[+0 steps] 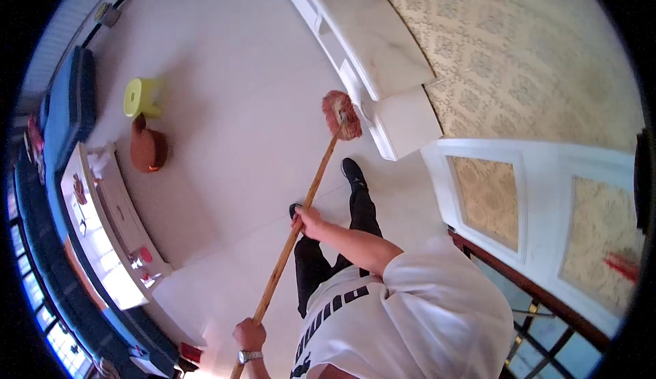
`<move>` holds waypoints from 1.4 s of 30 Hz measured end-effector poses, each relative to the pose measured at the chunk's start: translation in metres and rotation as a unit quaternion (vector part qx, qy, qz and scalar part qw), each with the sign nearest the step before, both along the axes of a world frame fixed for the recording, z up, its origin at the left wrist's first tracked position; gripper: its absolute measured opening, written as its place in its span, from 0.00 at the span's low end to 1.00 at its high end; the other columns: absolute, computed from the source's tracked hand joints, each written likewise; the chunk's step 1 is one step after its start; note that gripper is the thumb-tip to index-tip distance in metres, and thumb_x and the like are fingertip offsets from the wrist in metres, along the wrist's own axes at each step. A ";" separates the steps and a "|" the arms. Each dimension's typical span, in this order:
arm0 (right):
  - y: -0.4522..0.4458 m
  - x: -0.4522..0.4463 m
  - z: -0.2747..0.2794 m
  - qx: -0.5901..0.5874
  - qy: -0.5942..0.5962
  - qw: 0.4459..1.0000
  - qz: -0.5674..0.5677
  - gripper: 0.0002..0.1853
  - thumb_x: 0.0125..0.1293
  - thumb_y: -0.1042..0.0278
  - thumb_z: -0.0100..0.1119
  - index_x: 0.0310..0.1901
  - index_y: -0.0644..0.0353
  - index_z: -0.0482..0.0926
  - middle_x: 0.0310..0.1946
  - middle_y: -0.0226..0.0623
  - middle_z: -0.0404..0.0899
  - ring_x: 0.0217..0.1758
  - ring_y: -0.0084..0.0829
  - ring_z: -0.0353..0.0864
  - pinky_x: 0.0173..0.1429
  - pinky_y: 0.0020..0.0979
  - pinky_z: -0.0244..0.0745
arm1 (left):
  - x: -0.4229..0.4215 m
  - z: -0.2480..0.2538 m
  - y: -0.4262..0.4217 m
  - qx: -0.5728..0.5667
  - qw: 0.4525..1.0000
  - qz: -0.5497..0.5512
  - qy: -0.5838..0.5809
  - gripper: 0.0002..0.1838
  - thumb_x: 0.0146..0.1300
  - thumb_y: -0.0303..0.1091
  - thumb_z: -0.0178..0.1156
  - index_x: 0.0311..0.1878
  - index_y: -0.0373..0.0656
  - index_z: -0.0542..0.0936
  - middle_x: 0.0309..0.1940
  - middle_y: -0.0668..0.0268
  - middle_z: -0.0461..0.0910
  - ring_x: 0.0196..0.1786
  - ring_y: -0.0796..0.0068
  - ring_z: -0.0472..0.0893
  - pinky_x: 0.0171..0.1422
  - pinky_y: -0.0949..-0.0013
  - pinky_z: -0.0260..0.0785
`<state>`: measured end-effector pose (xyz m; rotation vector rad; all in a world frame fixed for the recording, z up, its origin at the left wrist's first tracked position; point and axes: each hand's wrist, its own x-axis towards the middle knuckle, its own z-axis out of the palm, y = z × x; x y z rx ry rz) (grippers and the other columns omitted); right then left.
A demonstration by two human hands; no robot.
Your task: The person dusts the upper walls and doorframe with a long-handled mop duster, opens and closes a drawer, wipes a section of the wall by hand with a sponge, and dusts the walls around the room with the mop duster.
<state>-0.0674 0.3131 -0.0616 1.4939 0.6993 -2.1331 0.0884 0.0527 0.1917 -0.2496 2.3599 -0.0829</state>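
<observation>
A mop with a long wooden handle (279,270) slants across the view. Its fluffy reddish-pink head (342,115) rests on the floor close to the white TV cabinet. Midway along the handle, my right hand (307,221) is closed round the wood. My left hand (250,336), with a silver watch (250,356) on the wrist, grips the handle lower in the view, near its upper end. Both hands are away from the mop head. My black shoe (354,173) stands on the floor just behind the mop head.
The TV cabinet (403,116) runs along the patterned wall at right. At left are a yellow stool (141,97), a brown rounded seat (148,148), a coffee table (123,205) with items on it, and a blue sofa (72,106). A glass-paned door (540,324) is at lower right.
</observation>
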 end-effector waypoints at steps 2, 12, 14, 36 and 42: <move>-0.019 0.023 0.029 -0.026 -0.003 1.000 0.006 0.06 0.60 0.72 0.54 0.31 0.62 0.68 0.23 0.40 0.71 0.27 0.39 0.76 0.34 0.42 0.79 | 0.008 0.016 -0.039 -0.001 1.000 -0.017 -0.009 0.12 0.47 0.41 0.62 0.18 0.43 0.77 0.18 0.55 0.78 0.25 0.52 0.80 0.29 0.55 0.73; 0.043 0.057 0.071 0.090 0.023 0.988 -0.127 0.05 0.58 0.75 0.51 0.32 0.64 0.66 0.25 0.40 0.70 0.26 0.38 0.76 0.31 0.39 0.79 | 0.000 0.016 -0.119 0.022 0.971 -0.209 0.112 0.14 0.48 0.44 0.61 0.21 0.42 0.77 0.17 0.55 0.76 0.24 0.53 0.78 0.29 0.53 0.70; 0.055 0.053 0.083 0.100 0.020 0.982 -0.160 0.05 0.58 0.75 0.51 0.32 0.64 0.66 0.25 0.41 0.70 0.26 0.38 0.76 0.30 0.39 0.78 | 0.007 0.011 -0.185 0.081 0.943 -0.267 0.183 0.18 0.53 0.47 0.59 0.18 0.43 0.74 0.12 0.57 0.72 0.18 0.52 0.75 0.23 0.53 0.67; 0.216 0.198 0.358 0.170 0.422 0.874 -0.173 0.11 0.69 0.61 0.49 0.37 0.62 0.70 0.32 0.39 0.78 0.39 0.33 0.80 0.47 0.35 0.76 | -0.039 -0.010 0.028 0.043 0.939 -0.340 0.025 0.14 0.47 0.46 0.60 0.22 0.43 0.79 0.18 0.57 0.77 0.25 0.54 0.79 0.30 0.54 0.71; 0.264 0.257 0.347 0.284 0.313 0.877 -0.230 0.11 0.69 0.64 0.47 0.36 0.64 0.69 0.27 0.40 0.76 0.33 0.33 0.80 0.43 0.34 0.76 | -0.030 -0.027 0.041 0.009 0.937 -0.348 -0.020 0.14 0.46 0.46 0.61 0.23 0.44 0.80 0.19 0.57 0.78 0.27 0.54 0.80 0.32 0.54 0.72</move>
